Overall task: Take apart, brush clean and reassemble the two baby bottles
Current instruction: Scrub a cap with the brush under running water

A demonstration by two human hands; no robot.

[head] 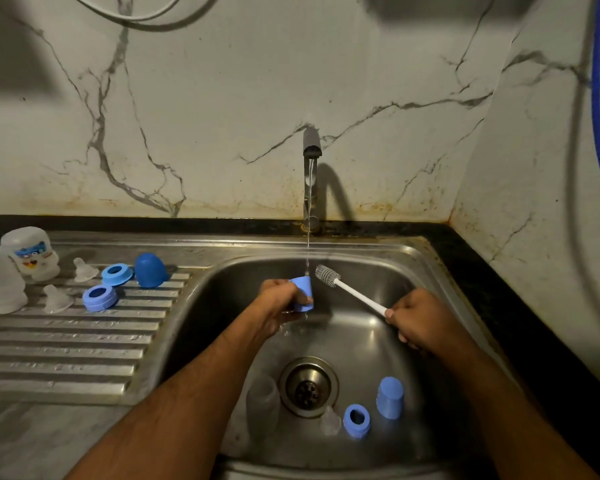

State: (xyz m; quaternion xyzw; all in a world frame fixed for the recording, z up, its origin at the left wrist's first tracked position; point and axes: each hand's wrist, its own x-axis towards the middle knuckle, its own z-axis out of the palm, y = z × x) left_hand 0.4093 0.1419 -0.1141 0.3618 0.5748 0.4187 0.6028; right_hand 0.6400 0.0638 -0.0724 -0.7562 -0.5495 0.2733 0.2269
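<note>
Over sink (pixel 413 258), left hand (pixel 278 299) grips blue cap (pixel 303 292).

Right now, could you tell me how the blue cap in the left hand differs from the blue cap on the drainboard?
The held cap is lighter blue, gripped by the left hand under the running tap, wet. The drainboard cap is darker blue, stands dome up on the ribs, untouched. The held cap's sides look straighter; the drainboard cap is rounder. Both are blue bottle caps.
</note>
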